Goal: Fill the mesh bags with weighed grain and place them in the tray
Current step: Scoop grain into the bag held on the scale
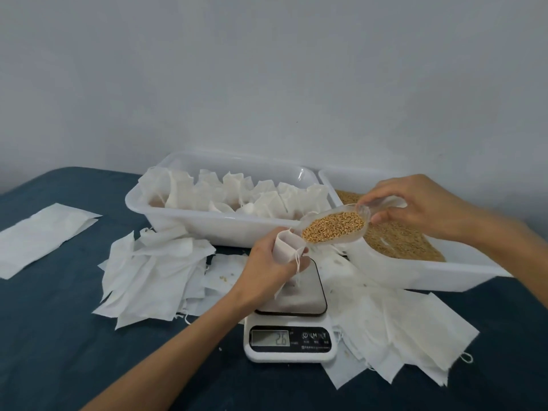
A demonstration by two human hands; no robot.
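Surface point(74, 336): dark blue, carrying everything below.
Grain tray point(444, 269): white, on the right side, its near corner beside the scale, holding a bed of loose grain point(400, 238).
Bag tray point(178, 216): white, left of the grain tray and touching it at the back; filled bags point(237, 188) stand in rows inside it.
Empty bags point(148, 277): flat white pieces heaped in front of the bag tray; a second heap point(400, 327) lies under and right of the scale; one lone sheet point(41, 235) sits far left.
Scale point(292, 336): white with a dark platform, display reading 26.
Right hand point(427, 206): grip closed on the handle of a clear scoop point(335, 229), tilted toward the bag.
Left hand point(272, 268): grip wrapped round an open mesh bag point(284, 246), held above the scale platform, mouth at the scoop's lip.
Scoop load point(333, 226): golden grain heaped in the bowl.
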